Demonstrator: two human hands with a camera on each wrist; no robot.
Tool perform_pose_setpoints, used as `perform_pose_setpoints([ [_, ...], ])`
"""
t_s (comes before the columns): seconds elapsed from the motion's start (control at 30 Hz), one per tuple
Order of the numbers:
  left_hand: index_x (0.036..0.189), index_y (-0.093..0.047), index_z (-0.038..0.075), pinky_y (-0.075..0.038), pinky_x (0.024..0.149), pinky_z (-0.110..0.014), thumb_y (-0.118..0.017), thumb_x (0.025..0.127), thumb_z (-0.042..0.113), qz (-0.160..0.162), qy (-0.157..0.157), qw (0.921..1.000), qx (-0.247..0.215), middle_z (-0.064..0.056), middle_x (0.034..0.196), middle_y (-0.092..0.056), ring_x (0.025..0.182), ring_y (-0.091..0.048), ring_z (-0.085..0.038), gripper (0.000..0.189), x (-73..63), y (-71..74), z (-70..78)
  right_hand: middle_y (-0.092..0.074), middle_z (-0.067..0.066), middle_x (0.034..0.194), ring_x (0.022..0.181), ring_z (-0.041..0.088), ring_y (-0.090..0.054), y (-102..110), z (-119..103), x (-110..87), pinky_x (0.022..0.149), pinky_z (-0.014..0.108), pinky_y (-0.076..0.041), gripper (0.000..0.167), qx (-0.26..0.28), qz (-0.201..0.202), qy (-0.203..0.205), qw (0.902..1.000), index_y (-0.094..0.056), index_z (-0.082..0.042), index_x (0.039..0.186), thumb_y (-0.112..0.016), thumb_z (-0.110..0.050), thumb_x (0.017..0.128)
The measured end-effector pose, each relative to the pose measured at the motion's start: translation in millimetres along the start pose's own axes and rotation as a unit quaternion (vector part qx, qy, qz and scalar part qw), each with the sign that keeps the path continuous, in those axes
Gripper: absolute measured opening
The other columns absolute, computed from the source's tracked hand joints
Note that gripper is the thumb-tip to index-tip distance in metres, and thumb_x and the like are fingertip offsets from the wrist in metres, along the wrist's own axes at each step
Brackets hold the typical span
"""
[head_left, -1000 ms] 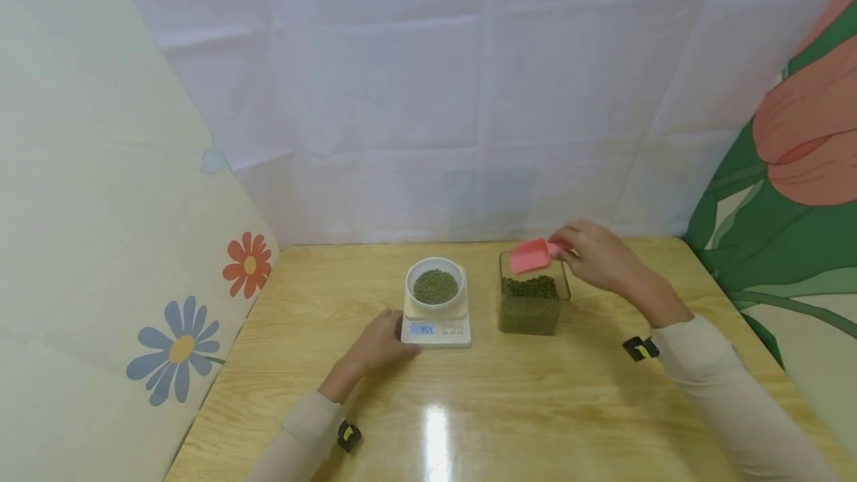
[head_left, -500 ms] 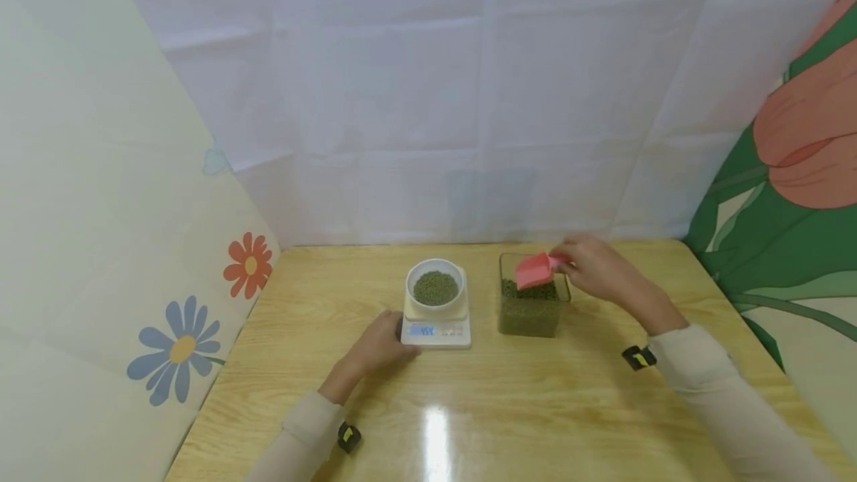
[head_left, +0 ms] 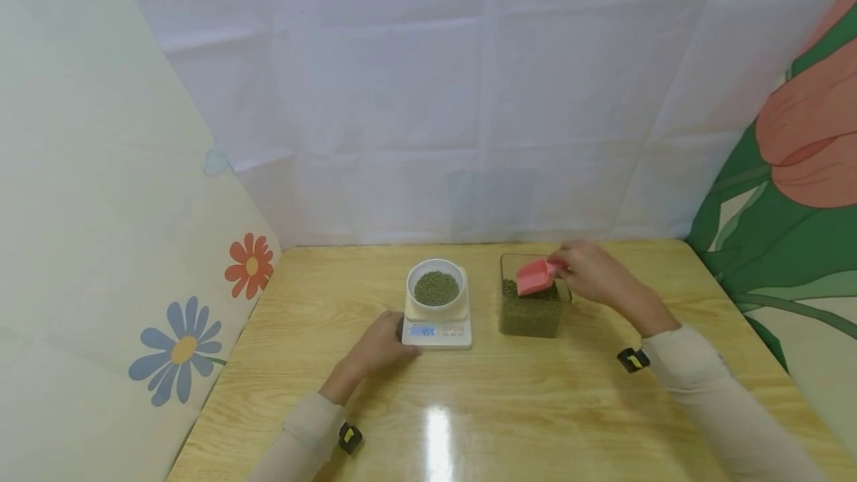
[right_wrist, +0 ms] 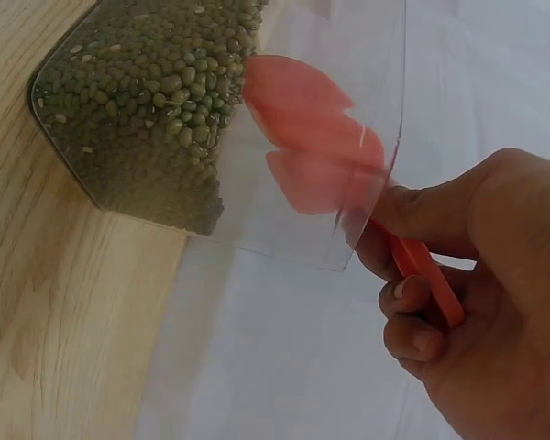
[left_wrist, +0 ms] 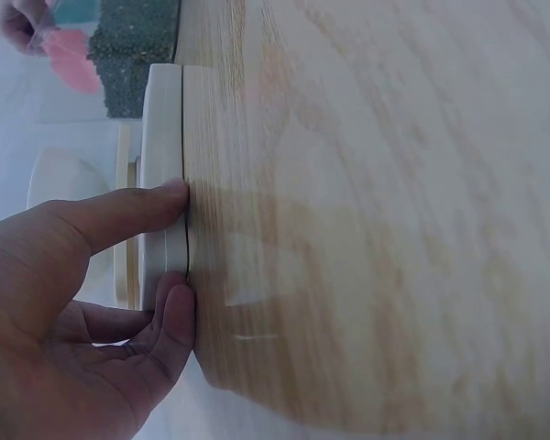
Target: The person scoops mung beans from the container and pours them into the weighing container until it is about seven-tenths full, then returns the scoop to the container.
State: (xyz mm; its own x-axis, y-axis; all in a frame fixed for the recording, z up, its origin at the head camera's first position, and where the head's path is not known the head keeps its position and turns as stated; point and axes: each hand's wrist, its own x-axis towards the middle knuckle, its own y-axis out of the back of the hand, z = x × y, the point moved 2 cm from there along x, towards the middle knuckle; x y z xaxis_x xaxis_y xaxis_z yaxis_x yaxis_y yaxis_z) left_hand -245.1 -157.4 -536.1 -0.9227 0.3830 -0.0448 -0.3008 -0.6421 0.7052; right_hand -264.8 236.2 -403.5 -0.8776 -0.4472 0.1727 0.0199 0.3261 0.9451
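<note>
My right hand [head_left: 589, 274] grips the handle of a pink scoop [head_left: 534, 278] over a clear square container [head_left: 529, 322]. Seen from the right wrist, the scoop's tip is right at the surface of the green mung beans [right_wrist: 165, 101], inside the clear wall. On the left, a white kitchen scale [head_left: 451, 339] with a lit display carries a round white bowl [head_left: 410, 287] partly filled with the same beans. My left hand [head_left: 383, 344] holds the scale's front left corner, with thumb [left_wrist: 151, 209] against the front edge and fingers curled at the side.
Everything stands on a light wooden table [head_left: 375, 407]. A white cloth [head_left: 382, 95] hangs behind its back edge, and flower-printed panels [head_left: 87, 244] rise at both sides. A gap of bare wood separates scale and container.
The right hand and scoop have come down from above the container to the beans inside it. The left hand, scale and bowl have stayed in place.
</note>
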Motion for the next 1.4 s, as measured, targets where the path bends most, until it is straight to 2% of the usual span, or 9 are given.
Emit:
perform_pose_setpoints([
  [0.27,0.123,-0.071,0.008,-0.058,0.095,-0.045,-0.091,0.082,0.023,0.002,0.005,1.0,0.005,-0.003,0.106,-0.067,0.096,-0.061,-0.017,0.048,-0.2,-0.3,-0.2,-0.073,0.016,0.097,0.086,0.027,-0.067,-8,-2,3.1,0.08,0.048,-0.063,0.019,-0.001,-0.004,0.005,1.0,-0.077,0.008,0.11,-0.072,0.002,0.092],
  [0.63,0.123,-0.071,0.008,-0.059,0.096,-0.044,-0.091,0.082,0.022,0.001,-0.004,1.0,0.0,-0.002,0.106,-0.069,0.095,-0.062,-0.016,0.048,-0.5,0.0,0.5,-0.068,0.008,0.087,0.076,0.019,-0.059,-15,-5,7.9,0.07,0.038,-0.056,0.019,-0.012,-0.019,0.007,0.9997,-0.077,0.006,0.108,-0.066,0.004,0.093],
  [0.83,0.124,-0.071,0.009,-0.059,0.097,-0.044,-0.091,0.082,0.019,0.0,-0.011,0.9999,-0.002,-0.001,0.106,-0.071,0.095,-0.064,-0.015,0.047,0.1,0.8,1.5,-0.068,0.008,0.087,0.077,0.02,-0.06,-19,-5,10.5,0.073,0.042,-0.058,0.019,-0.025,-0.01,0.015,0.9995,-0.078,0.005,0.108,-0.068,0.002,0.093],
  [1.07,0.121,-0.072,0.009,-0.06,0.092,-0.039,-0.091,0.082,0.018,-0.003,-0.023,0.9997,-0.005,0.0,0.102,-0.073,0.09,-0.065,-0.013,0.044,1.4,1.2,1.8,-0.073,0.013,0.095,0.086,0.028,-0.068,-19,-7,11.5,0.078,0.048,-0.061,0.018,-0.035,-0.011,0.019,0.9991,-0.078,0.005,0.109,-0.067,0.002,0.094],
  [1.4,0.12,-0.072,0.009,-0.06,0.091,-0.038,-0.09,0.082,0.018,-0.006,-0.023,0.9997,-0.002,0.001,0.102,-0.073,0.09,-0.065,-0.012,0.043,2.2,0.7,0.3,-0.073,0.013,0.093,0.082,0.026,-0.067,-22,-12,12.9,0.076,0.046,-0.06,0.019,-0.027,-0.002,0.032,0.9991,-0.078,0.004,0.103,-0.066,0.006,0.089],
])
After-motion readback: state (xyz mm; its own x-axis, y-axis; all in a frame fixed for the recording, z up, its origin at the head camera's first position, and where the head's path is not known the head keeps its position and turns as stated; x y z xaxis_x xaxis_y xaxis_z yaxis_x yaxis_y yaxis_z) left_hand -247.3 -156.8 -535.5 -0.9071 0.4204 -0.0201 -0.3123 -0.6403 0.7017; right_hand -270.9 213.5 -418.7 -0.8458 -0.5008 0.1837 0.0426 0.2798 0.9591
